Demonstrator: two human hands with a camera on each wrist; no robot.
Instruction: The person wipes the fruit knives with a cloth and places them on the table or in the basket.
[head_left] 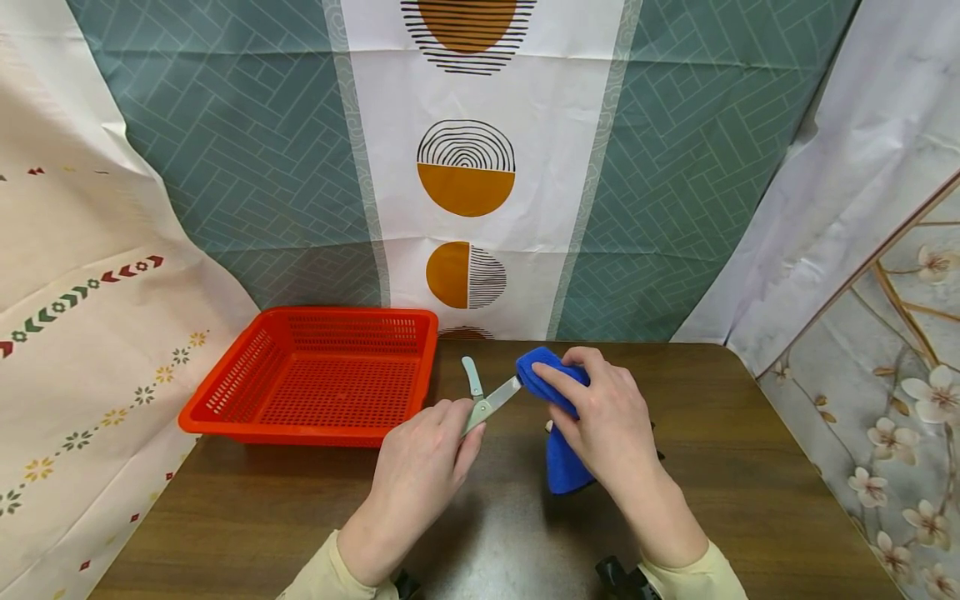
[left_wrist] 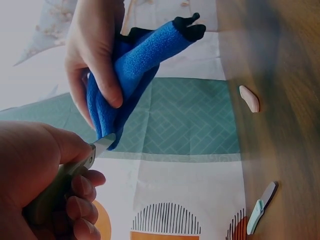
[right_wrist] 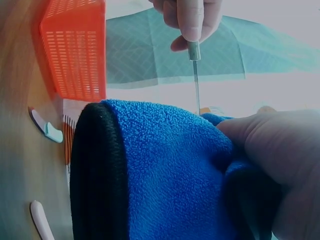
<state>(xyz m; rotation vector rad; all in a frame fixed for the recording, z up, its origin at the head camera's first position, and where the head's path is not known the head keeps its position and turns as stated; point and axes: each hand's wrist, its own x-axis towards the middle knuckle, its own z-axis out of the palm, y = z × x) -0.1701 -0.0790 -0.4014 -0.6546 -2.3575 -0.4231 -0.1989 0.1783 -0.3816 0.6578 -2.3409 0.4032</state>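
My left hand (head_left: 423,454) grips the pale green handle of a folding knife (head_left: 501,394), its blade unfolded and pointing up to the right. A blue cloth (head_left: 567,467) with black edging hangs folded from my right hand (head_left: 611,421), which pinches it around the blade's tip. The tip itself is hidden in the cloth, as the left wrist view shows. Behind the left hand, a second folding knife (head_left: 471,375) with a pale mint handle lies partly unfolded on the table. A small pinkish piece, perhaps a closed folding knife (left_wrist: 250,99), lies on the wood, mostly covered by the cloth in the head view.
A red plastic basket (head_left: 300,435) stands at the back left of the brown wooden table (head_left: 750,492). Patterned curtains (head_left: 660,167) hang behind and at both sides. Small dark bits show beside the right wrist, too hidden to identify.
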